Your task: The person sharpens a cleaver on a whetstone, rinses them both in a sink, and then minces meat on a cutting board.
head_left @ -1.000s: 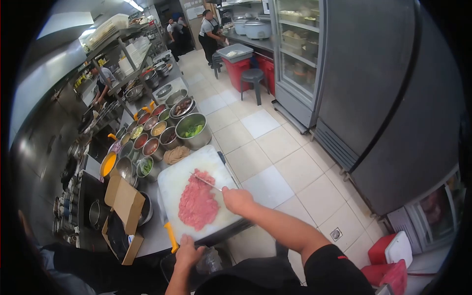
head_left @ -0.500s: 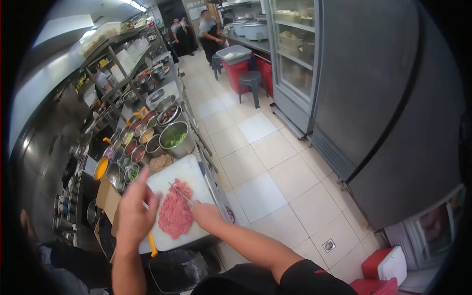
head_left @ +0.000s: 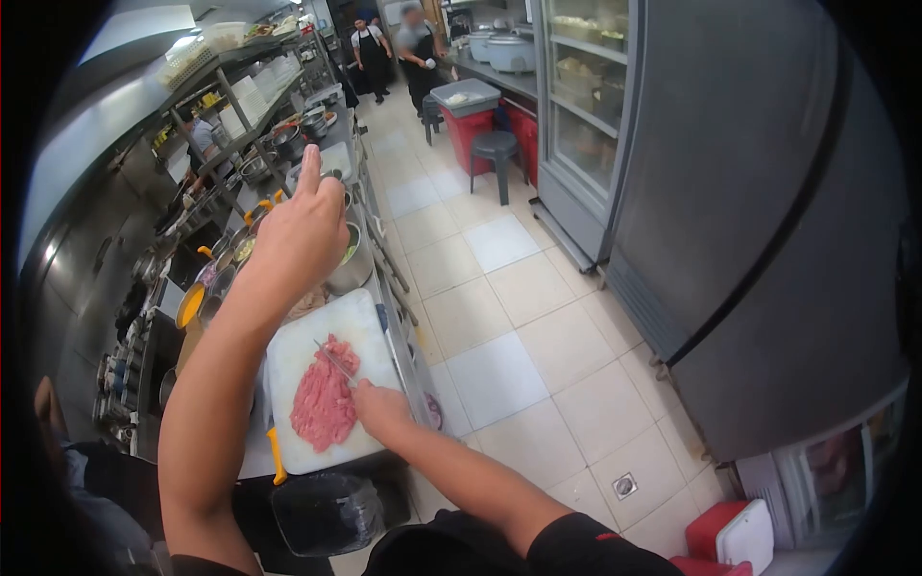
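Note:
My right hand (head_left: 381,411) is wrapped round the handle of a knife (head_left: 335,361); its thin blade lies over the far part of a pile of chopped pink raw meat (head_left: 320,403). Under the meat is a white cutting board (head_left: 373,324). My left hand (head_left: 303,223) is raised above the far end of the board, in front of the metal pots. At least one of its fingers points up and away while others are curled, and nothing shows in it. A yellow handle (head_left: 277,457) sticks out at the board's near left corner.
A steel pot (head_left: 353,272) with greens and several food containers line the counter beyond the board. A black bin (head_left: 322,514) stands below the near edge. Fridges (head_left: 740,192) line the right side. Other people (head_left: 370,58) stand far down the aisle.
My left hand has risen and moved forward, away from beside the board to in front of the pots. My right hand still holds the knife at the meat. The view has shifted slightly.

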### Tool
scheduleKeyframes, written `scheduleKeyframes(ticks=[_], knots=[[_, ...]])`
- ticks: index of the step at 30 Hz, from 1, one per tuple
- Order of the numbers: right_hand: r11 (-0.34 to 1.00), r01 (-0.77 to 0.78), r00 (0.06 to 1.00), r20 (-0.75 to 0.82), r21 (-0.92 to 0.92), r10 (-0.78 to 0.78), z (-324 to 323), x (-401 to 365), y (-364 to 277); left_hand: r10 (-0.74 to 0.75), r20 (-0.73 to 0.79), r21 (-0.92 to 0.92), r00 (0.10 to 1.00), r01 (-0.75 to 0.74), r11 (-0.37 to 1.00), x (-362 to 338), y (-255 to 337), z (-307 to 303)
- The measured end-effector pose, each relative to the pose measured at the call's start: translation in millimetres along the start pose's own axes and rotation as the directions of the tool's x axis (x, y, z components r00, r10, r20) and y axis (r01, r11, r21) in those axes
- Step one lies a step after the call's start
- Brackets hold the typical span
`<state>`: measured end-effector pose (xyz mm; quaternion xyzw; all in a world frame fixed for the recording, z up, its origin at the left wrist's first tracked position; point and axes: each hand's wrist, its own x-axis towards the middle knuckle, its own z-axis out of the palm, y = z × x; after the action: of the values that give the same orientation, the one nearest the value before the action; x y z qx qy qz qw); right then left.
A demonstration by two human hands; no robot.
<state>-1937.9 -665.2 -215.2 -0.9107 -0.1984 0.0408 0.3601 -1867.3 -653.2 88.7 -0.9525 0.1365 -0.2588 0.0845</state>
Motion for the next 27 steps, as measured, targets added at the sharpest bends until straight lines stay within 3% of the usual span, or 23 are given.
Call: scheduleKeyframes(ticks=[3, 8, 9, 11, 13, 15, 19, 22, 27], knots=[[1.0, 0.008, 1.0, 0.013, -0.007, -0.008, -1, -1, 2, -0.047, 0.002, -0.059, 0.999, 0.047, 0.997, 8, 8, -18], [0.998, 0.032, 0.999, 0.045, -0.047, -0.03, -1, 2, 6, 0.084, 0.032, -0.15, 0.996, -0.078, 0.986, -20, 38, -25], [0.999, 0.046, 0.999, 0.008, -0.02, -0.046, 2, 0, 8, 0.148, 0.093, -0.162, 0.985, -0.131, 0.978, -31, 49, -29], [0.999, 0.041, 0.999, -0.018, 0.002, -0.041, 6, 4, 12, 0.349, 0.053, -0.274, 0.936, -0.322, 0.906, -59, 75, -43], [1.0, 0.022, 1.0, 0.018, 0.0, -0.022, 3, 6, 14, 0.527, -0.05, -0.458, 0.848, -0.488, 0.743, -83, 96, -56], [1.0, 0.002, 0.998, 0.059, -0.003, -0.002, 1, 8, 12, 0.661, -0.111, -0.429, 0.742, -0.636, 0.642, -98, 107, -75], [1.0, -0.029, 0.992, 0.123, -0.005, 0.03, -6, 6, 7, 0.687, -0.219, -0.503, 0.692, -0.684, 0.528, -117, 121, -92], [0.999, -0.048, 0.991, 0.125, -0.006, 0.048, -2, 4, 5, 0.663, -0.252, -0.522, 0.705, -0.676, 0.521, -132, 137, -85], [0.999, -0.04, 0.997, 0.065, 0.01, 0.039, 4, 5, 5, 0.585, -0.297, -0.756, 0.755, -0.56, 0.339, -163, 181, -35]])
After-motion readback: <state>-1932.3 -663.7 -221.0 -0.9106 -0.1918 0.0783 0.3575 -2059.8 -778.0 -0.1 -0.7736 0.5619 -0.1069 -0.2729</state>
